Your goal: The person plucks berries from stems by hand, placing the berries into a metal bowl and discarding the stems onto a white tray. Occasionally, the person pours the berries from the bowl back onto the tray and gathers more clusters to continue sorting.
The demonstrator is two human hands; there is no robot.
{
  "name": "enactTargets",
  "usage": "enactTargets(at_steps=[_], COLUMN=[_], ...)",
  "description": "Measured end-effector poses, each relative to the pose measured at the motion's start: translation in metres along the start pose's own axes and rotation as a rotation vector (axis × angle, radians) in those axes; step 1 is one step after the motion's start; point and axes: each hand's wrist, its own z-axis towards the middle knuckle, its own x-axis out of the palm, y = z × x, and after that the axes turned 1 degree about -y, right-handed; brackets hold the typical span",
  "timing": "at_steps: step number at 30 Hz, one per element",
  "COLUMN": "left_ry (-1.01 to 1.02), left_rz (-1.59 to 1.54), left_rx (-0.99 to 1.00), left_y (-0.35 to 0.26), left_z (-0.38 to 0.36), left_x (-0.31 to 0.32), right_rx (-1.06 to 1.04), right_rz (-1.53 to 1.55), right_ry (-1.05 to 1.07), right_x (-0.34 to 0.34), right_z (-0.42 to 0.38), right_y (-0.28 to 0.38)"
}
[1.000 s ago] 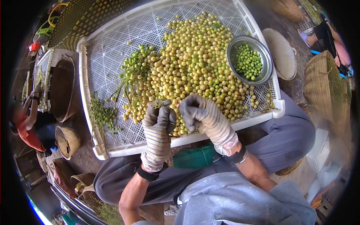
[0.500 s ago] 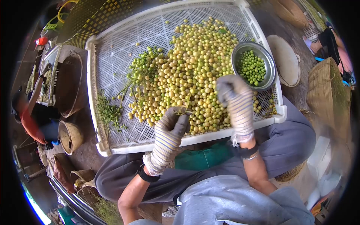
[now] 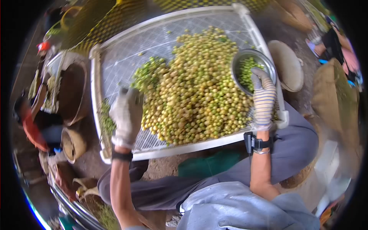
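My right hand [image 3: 263, 97], in a striped glove, reaches over the near rim of a metal bowl [image 3: 235, 69]. Its fingers are drawn together above small green fruits [image 3: 247, 66] in the bowl; whatever lies between the fingertips is hidden. On the left, my gloved left hand [image 3: 126, 117] is smeared by motion over the white mesh tray [image 3: 119, 57], between a clump of green stems [image 3: 107, 120] and the fruit heap. Yellowish round fruits [image 3: 199, 84] cover the tray's middle. Greener fruits on stems [image 3: 149, 71] lie at the heap's left edge.
The tray's raised rim runs just before my legs. A round pale basket lid [image 3: 285, 65] leans beyond the bowl. Woven baskets [image 3: 73, 143] stand to the left, near a person in red [image 3: 33, 128]. A tall basket [image 3: 331, 96] and another person's legs [image 3: 326, 44] are at right.
My left hand has moved left from the heap's near edge towards the stems. My right hand has gone right, from above the heap to over the bowl.
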Motion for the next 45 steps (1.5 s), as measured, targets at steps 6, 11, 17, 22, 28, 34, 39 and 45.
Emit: enactTargets(at_steps=[6, 11, 17, 22, 28, 34, 39, 45], left_ry=[0.259, 0.396, 0.410, 0.397, 0.409, 0.466, 0.407, 0.360], left_rz=[-0.519, -0.394, -0.227, -0.159, -0.115, -0.267, -0.263, -0.412], left_rx=[0.118, 0.177, 0.431, 0.606, 0.566, 0.411, 0.436, 0.346], left_y=[-0.088, -0.192, -0.255, -0.268, -0.272, -0.267, -0.249, -0.224], left_z=[0.010, 0.067, 0.107, 0.103, 0.108, 0.102, 0.081, 0.047], left_x=[0.000, 0.025, 0.111, 0.133, 0.130, 0.084, 0.043, 0.032], right_rx=[0.033, 0.011, 0.226, 0.286, 0.242, 0.297, 0.379, 0.480], right_rz=[-0.043, -0.061, 0.054, 0.238, 0.268, 0.262, 0.421, 0.675], right_ry=[-0.086, -0.135, -0.206, -0.218, -0.176, -0.159, 0.204, 0.245], right_x=[-0.026, -0.030, -0.048, -0.048, -0.039, -0.044, -0.036, -0.023], right_z=[0.011, 0.012, 0.010, 0.010, 0.007, 0.009, 0.004, -0.007], right_y=[-0.022, -0.011, -0.014, -0.014, -0.024, -0.029, -0.017, 0.004])
